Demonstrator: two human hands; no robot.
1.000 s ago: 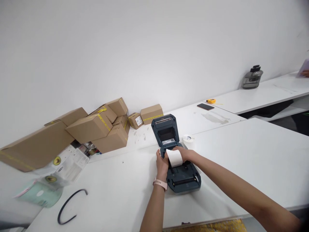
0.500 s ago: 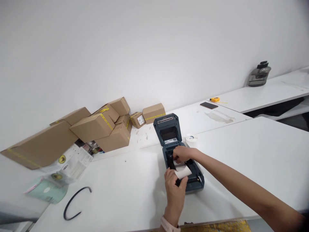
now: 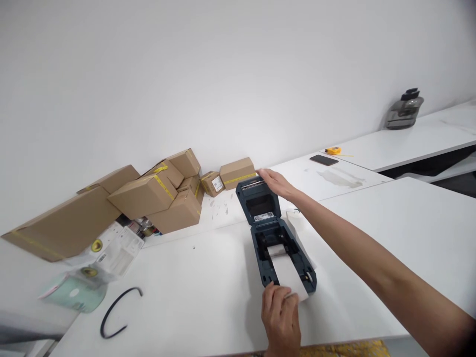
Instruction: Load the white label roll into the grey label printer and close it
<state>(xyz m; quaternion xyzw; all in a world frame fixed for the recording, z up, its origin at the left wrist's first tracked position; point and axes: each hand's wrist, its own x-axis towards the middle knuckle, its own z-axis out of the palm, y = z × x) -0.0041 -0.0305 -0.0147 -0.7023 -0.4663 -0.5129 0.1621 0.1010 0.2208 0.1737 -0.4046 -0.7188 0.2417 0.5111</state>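
Note:
A dark blue label printer [image 3: 262, 271] stands on the white table with its lid [image 3: 248, 208] raised. From the white label roll [image 3: 277, 250] inside it, a strip of label paper [image 3: 288, 272] runs out over the front edge. My left hand [image 3: 281, 315] is closed on the strip's free end at the printer's front. Up at the lid's top edge, my right hand [image 3: 277, 183] grips the right corner, its fingertips partly hidden behind. Another white label roll [image 3: 295, 214] lies beside the printer, partly behind my right arm.
Several cardboard boxes [image 3: 178, 210] are piled at the left by the wall. A black curved band [image 3: 107, 315], a mint-green pouch [image 3: 80, 293] and plastic-wrapped packets [image 3: 119, 253] lie nearer. Farther right are a phone [image 3: 324, 160], a yellow tape measure [image 3: 333, 150] and a bottle [image 3: 404, 111].
My right hand has gone from inside the printer up to the lid's top edge. My left hand has drawn the label strip toward me, past the front edge.

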